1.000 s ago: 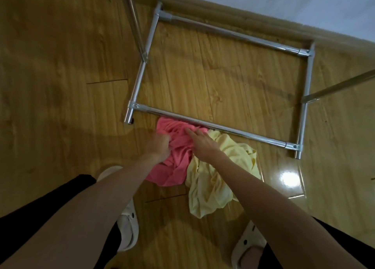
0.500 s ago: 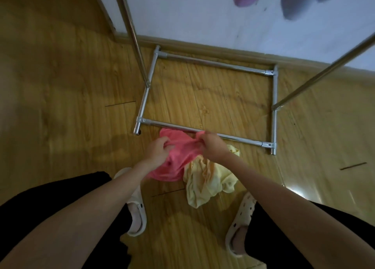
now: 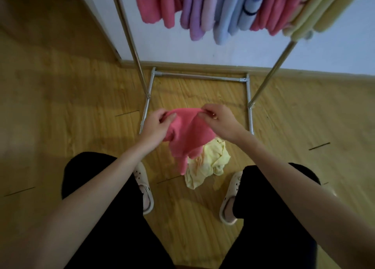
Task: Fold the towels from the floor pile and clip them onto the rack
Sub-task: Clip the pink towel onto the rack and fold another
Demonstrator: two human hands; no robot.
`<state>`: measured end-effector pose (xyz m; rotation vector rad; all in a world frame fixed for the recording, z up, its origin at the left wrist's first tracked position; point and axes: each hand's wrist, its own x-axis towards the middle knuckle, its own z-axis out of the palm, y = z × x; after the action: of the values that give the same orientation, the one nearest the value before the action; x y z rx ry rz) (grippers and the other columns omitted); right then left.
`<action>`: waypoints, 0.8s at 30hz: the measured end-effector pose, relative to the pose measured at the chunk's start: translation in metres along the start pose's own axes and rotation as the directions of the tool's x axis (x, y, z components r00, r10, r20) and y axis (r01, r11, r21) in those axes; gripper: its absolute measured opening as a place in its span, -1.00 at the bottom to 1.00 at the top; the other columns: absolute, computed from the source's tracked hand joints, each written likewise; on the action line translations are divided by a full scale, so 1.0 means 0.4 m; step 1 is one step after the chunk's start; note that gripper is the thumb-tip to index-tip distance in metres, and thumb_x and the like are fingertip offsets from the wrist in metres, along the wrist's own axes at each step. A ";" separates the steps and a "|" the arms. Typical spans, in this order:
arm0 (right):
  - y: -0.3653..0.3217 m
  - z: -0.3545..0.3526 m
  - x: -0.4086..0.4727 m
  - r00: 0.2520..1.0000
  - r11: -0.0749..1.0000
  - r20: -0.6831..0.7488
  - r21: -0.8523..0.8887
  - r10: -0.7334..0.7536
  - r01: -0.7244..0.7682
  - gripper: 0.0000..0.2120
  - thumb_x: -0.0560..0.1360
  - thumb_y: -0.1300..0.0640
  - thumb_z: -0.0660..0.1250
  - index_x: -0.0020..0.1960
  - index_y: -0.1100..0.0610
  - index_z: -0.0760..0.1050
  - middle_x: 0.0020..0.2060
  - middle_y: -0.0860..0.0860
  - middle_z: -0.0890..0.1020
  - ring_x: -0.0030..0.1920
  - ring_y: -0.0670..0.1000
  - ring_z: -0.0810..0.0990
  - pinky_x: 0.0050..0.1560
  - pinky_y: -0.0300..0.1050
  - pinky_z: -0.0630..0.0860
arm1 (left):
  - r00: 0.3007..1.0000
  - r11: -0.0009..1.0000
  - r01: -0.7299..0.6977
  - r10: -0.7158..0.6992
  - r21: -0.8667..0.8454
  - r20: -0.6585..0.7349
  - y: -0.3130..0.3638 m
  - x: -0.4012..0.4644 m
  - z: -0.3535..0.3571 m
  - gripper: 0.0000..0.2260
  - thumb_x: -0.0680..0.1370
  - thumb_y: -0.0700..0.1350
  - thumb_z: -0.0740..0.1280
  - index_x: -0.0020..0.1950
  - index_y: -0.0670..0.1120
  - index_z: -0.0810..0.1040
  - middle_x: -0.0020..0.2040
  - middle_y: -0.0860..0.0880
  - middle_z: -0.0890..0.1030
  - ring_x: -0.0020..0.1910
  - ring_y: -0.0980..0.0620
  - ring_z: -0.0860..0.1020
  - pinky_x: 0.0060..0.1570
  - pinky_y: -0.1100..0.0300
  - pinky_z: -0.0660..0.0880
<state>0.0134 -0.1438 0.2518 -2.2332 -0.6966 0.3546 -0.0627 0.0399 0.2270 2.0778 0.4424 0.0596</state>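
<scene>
Held up between both hands: a pink towel point(image 3: 188, 135), left hand point(image 3: 156, 124) gripping one end of its top edge, right hand point(image 3: 218, 120) pinching the other end, fingers of each curled round the cloth. Gripped that way, most likely, to find the corners and let the rest hang free ahead of a first fold; lower part drooped in loose folds and trailed down over a crumpled yellow towel point(image 3: 207, 163) left on the floor point(image 3: 60, 110). Kept directly in front of the rack point(image 3: 203, 78), probably so as to need only a short lift to the rail once folded. Up above, hung in a tight row already: pink, lilac, blue and yellow folded towels point(image 3: 223, 9); clips themselves not made out. Underfoot, yellowish wood-plank flooring with a few dark seams, a pale wall point(image 3: 203, 49) and skirting board behind the rack's chrome base frame, pale clogs point(image 3: 145, 189) planted either side of the floor pile.
</scene>
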 end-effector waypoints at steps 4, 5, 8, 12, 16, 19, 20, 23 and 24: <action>-0.117 -0.083 -0.030 0.995 0.995 -0.024 0.013 -0.096 0.096 -0.74 0.51 0.22 0.30 -0.34 0.14 0.40 -0.47 -0.11 0.36 -0.40 -0.12 0.32 -0.34 -0.21 0.24 | 0.996 0.993 -0.090 0.089 -0.082 -0.023 0.102 -0.030 -0.063 -0.90 0.57 -0.15 0.31 0.05 -0.11 0.58 -0.08 -0.03 0.64 -0.08 0.06 0.59 0.00 0.16 0.52; -0.142 -0.099 -0.034 0.992 0.993 -0.045 0.006 -0.116 0.116 -0.77 0.51 0.23 0.30 -0.31 0.20 0.42 -0.46 -0.10 0.37 -0.37 -0.08 0.34 -0.33 -0.17 0.24 | 0.994 0.989 -0.109 0.107 -0.099 -0.028 0.126 -0.038 -0.076 -0.91 0.56 -0.18 0.32 0.04 -0.10 0.58 -0.10 0.00 0.62 -0.08 0.06 0.58 0.02 0.15 0.53; -0.213 -0.148 -0.054 0.982 0.989 -0.139 0.063 -0.125 0.135 -0.79 0.52 0.24 0.31 -0.28 0.23 0.45 -0.46 -0.06 0.40 -0.34 -0.05 0.36 -0.31 -0.16 0.26 | 0.989 0.983 -0.142 0.145 -0.118 0.015 0.191 -0.073 -0.110 -0.89 0.54 -0.24 0.33 0.02 -0.08 0.58 -0.12 0.05 0.60 -0.08 0.07 0.57 0.02 0.18 0.53; -0.274 -0.182 -0.095 0.974 0.967 -0.225 0.252 0.010 0.048 -0.77 0.54 0.22 0.29 -0.20 0.37 0.52 -0.38 0.11 0.49 -0.28 -0.08 0.39 -0.28 -0.11 0.35 | 0.966 0.963 -0.248 0.254 -0.103 0.054 0.246 -0.147 -0.148 -0.91 0.51 -0.26 0.36 -0.02 -0.12 0.61 -0.10 -0.01 0.64 -0.08 0.06 0.60 0.00 0.19 0.55; -0.315 -0.182 -0.135 0.956 0.878 -0.217 0.473 0.198 -0.074 -0.73 0.56 0.19 0.29 -0.05 0.45 0.53 -0.27 0.10 0.50 -0.26 -0.05 0.44 -0.28 -0.17 0.40 | 0.938 0.937 -0.324 0.336 -0.133 0.085 0.257 -0.251 -0.172 -0.89 0.50 -0.25 0.38 -0.01 -0.10 0.61 -0.09 0.03 0.64 -0.08 0.09 0.60 -0.05 0.15 0.54; -0.335 -0.173 -0.154 0.947 0.827 -0.172 0.545 0.271 -0.138 -0.70 0.55 0.19 0.31 -0.04 0.49 0.50 -0.25 0.13 0.49 -0.23 0.03 0.44 -0.21 -0.07 0.40 | 0.861 0.862 -0.506 0.507 -0.026 0.050 0.267 -0.320 -0.189 -0.76 0.47 -0.16 0.44 0.12 -0.06 0.55 -0.04 0.07 0.58 -0.09 0.10 0.56 -0.06 0.15 0.54; -0.342 -0.172 -0.159 0.946 0.818 -0.154 0.554 0.284 -0.155 -0.70 0.55 0.19 0.31 -0.06 0.49 0.49 -0.26 0.14 0.47 -0.25 0.04 0.42 -0.23 -0.06 0.38 | 0.812 0.810 -0.584 0.582 0.049 0.043 0.273 -0.333 -0.195 -0.68 0.46 -0.10 0.45 0.18 -0.06 0.52 0.01 0.06 0.54 -0.09 0.10 0.54 -0.06 0.17 0.53; -0.367 -0.168 -0.171 0.951 0.778 -0.055 0.591 0.304 -0.215 -0.74 0.56 0.22 0.29 -0.05 0.46 0.51 -0.34 0.15 0.43 -0.44 -0.03 0.41 -0.42 -0.17 0.37 | 0.680 0.654 -0.727 0.728 0.209 0.090 0.301 -0.348 -0.214 -0.61 0.46 -0.01 0.41 0.26 -0.01 0.48 0.12 -0.01 0.44 0.03 0.08 0.48 0.04 0.19 0.51; -0.376 -0.168 -0.176 0.956 0.764 -0.010 0.603 0.294 -0.229 -0.77 0.57 0.22 0.27 -0.06 0.42 0.52 -0.39 0.13 0.41 -0.51 -0.09 0.39 -0.51 -0.25 0.34 | 0.646 0.609 -0.754 0.754 0.244 0.115 0.310 -0.348 -0.218 -0.63 0.47 -0.03 0.40 0.26 -0.01 0.48 0.14 -0.03 0.43 0.06 0.06 0.47 0.08 0.20 0.49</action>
<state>-0.0696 -0.1391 0.4107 -1.7126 -0.1621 0.5123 -0.1761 0.0078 0.3959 2.4008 -0.5092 0.5329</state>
